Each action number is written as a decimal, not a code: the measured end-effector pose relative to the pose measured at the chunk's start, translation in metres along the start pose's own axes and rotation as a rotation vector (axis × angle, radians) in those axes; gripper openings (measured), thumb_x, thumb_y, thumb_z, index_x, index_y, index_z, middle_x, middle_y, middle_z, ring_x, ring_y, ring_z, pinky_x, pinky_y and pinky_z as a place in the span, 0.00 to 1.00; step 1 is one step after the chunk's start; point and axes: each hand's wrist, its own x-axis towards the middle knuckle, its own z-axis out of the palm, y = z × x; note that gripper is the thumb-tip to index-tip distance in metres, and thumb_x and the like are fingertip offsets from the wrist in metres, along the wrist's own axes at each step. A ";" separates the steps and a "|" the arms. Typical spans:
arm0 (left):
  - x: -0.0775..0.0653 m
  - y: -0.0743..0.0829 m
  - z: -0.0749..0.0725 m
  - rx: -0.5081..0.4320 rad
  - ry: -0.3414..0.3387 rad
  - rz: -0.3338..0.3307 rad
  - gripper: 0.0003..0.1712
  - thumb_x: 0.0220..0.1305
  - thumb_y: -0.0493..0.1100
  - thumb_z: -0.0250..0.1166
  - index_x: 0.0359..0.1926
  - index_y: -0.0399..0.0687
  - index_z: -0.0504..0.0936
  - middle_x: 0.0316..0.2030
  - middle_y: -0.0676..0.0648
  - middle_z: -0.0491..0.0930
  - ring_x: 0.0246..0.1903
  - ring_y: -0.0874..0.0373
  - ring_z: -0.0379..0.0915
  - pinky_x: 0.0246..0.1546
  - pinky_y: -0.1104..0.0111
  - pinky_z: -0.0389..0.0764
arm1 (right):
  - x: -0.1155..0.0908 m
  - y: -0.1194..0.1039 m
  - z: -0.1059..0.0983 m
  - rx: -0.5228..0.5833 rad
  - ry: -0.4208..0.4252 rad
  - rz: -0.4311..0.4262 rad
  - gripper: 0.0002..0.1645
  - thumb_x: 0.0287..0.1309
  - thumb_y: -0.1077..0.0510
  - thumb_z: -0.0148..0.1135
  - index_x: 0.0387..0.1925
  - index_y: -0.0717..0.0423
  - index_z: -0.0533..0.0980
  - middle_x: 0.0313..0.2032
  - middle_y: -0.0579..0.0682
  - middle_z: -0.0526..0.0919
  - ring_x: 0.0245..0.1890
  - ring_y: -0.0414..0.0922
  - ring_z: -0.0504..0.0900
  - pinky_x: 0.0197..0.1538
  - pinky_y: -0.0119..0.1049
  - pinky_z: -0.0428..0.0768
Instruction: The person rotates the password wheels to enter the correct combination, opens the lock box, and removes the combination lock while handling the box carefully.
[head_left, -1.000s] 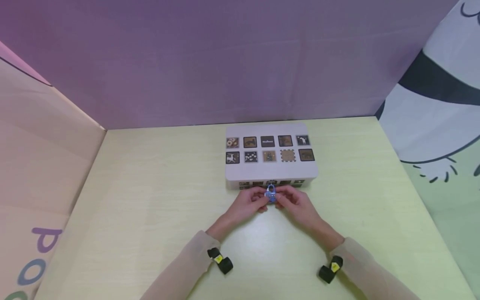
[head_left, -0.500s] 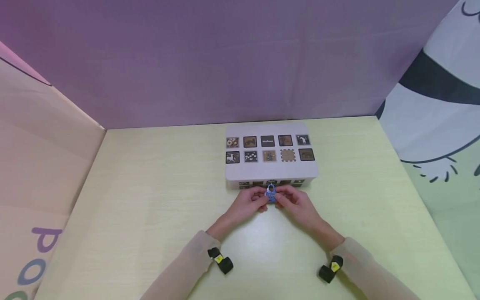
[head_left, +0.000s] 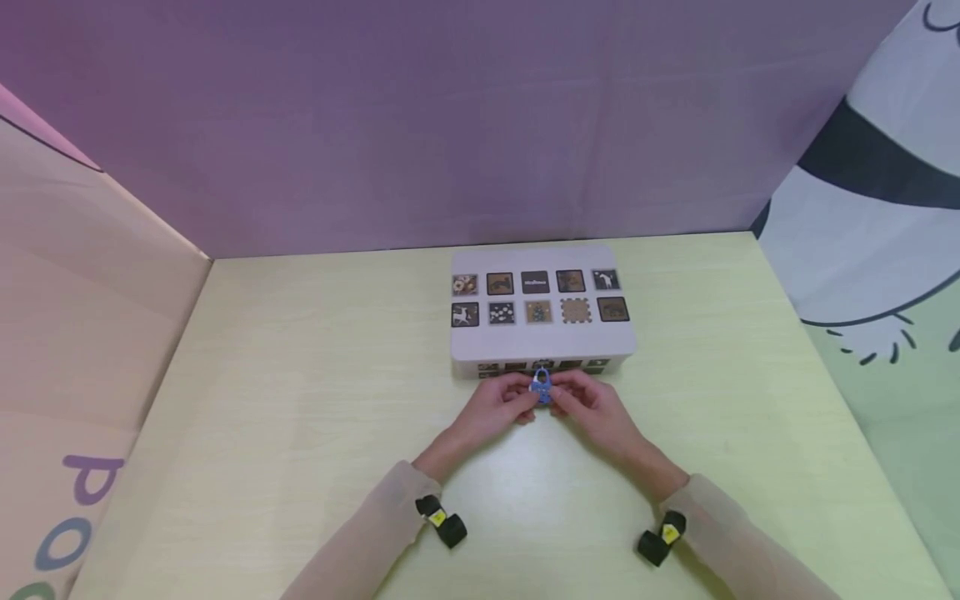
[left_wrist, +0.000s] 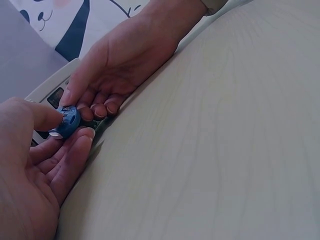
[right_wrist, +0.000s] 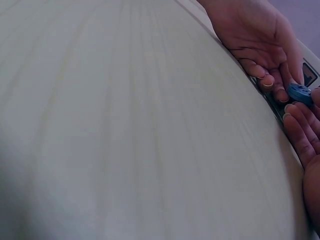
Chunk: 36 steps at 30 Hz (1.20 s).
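Note:
A small blue combination padlock [head_left: 541, 392] hangs at the front side of a white tin box [head_left: 540, 343], its shackle pointing up. My left hand [head_left: 489, 412] pinches the lock's left side between thumb and fingers. From the other side, my right hand [head_left: 597, 414] holds its right edge the same way. In the left wrist view the padlock [left_wrist: 71, 122] shows a rounded body with small dials, with thumbs over its face. The right wrist view catches only the lower end of the padlock [right_wrist: 301, 95] between the fingertips. The latch behind it is mostly hidden.
Small square animal and pattern pictures cover the box's lid and front. The box stands near the back of a pale wooden table [head_left: 300, 375]. A purple panel [head_left: 420, 133] rises behind it, with printed panels at left and right. Each wrist wears a black strap-on camera.
Hands, padlock and box keep their places; at most the left thumb shifts slightly on the lock's face.

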 end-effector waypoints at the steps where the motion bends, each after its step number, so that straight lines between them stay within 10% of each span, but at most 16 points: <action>1: 0.000 0.000 0.000 -0.002 0.002 0.000 0.16 0.74 0.40 0.63 0.55 0.31 0.80 0.40 0.42 0.85 0.32 0.60 0.81 0.40 0.68 0.89 | 0.000 0.000 0.000 -0.003 0.000 -0.001 0.14 0.74 0.64 0.57 0.55 0.69 0.76 0.42 0.65 0.85 0.37 0.41 0.85 0.45 0.32 0.88; 36: 0.001 -0.002 0.000 0.010 0.010 0.010 0.16 0.75 0.43 0.63 0.52 0.33 0.81 0.36 0.43 0.85 0.30 0.60 0.81 0.39 0.68 0.89 | 0.000 -0.001 0.001 -0.003 -0.002 0.005 0.14 0.74 0.64 0.57 0.55 0.70 0.76 0.43 0.65 0.85 0.38 0.41 0.85 0.46 0.32 0.88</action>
